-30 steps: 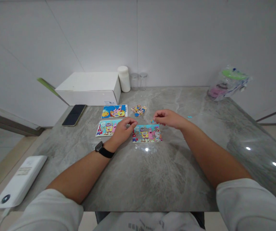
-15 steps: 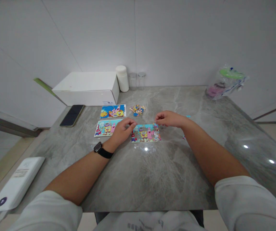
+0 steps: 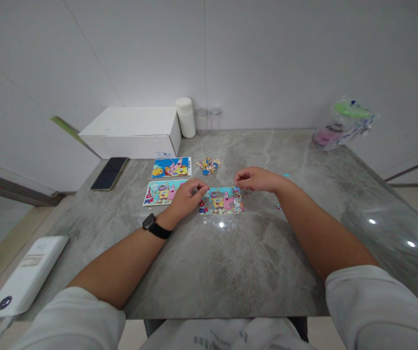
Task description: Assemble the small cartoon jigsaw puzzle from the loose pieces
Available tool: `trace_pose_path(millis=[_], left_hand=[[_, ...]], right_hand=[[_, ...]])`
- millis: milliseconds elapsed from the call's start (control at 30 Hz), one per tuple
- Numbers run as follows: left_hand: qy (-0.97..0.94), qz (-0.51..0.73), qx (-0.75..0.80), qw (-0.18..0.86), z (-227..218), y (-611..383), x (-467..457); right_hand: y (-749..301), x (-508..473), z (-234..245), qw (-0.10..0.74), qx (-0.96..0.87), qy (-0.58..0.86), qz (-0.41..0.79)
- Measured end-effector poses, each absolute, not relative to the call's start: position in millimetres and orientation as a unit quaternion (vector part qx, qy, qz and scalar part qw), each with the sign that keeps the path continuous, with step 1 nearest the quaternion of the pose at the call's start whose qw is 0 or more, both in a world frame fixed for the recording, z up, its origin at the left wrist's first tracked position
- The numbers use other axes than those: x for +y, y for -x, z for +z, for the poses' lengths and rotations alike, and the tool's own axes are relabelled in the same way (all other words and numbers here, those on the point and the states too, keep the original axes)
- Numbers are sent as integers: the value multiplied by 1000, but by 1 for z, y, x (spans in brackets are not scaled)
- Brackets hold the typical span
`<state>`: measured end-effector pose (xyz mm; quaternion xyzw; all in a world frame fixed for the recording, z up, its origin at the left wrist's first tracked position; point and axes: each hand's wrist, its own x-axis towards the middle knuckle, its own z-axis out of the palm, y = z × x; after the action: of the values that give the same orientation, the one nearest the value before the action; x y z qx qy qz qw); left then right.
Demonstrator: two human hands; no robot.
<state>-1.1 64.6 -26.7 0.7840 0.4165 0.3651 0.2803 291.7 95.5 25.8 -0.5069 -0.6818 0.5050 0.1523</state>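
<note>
A small cartoon jigsaw puzzle [image 3: 221, 201] lies flat on the grey marble table [image 3: 231, 262]. My left hand [image 3: 185, 196] rests with curled fingers at the puzzle's upper left corner, fingertips touching its edge. My right hand [image 3: 258, 179] sits at the upper right corner, fingers bent and pinched at the puzzle's top edge; what they pinch is hidden. A black watch is on my left wrist. Two more cartoon picture cards [image 3: 162, 192] [image 3: 171, 167] lie to the left, and a heap of loose puzzle pieces [image 3: 209, 166] lies just behind.
A white box [image 3: 132, 132], a white jar [image 3: 186, 117] and two glass jars [image 3: 207, 121] stand at the back wall. A phone [image 3: 110, 173] lies left, a white device [image 3: 25, 274] at the near left edge, a plastic bag [image 3: 343, 124] at the far right. Stray pieces [image 3: 279, 207] lie beside my right forearm.
My right hand slid slightly right and back, to the puzzle's top right corner. The left hand has barely moved.
</note>
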Motion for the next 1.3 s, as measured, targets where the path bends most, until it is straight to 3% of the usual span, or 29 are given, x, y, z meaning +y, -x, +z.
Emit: trace_pose_path(millis=[700, 867, 1067, 1300], left_hand=[[-813, 337, 396, 261, -20, -2, 62], [-828, 333, 385, 237, -23, -1, 62], [-876, 292, 338, 182, -30, 0, 64], [-902, 266, 303, 155, -35, -1, 63]], right_hand=[[-281, 92, 24, 119, -695, 496, 507], [-266, 90, 9, 145, -729, 514, 429], [-248, 85, -3, 117, -780, 542, 290], [-246, 84, -3, 89, -788, 552, 259]])
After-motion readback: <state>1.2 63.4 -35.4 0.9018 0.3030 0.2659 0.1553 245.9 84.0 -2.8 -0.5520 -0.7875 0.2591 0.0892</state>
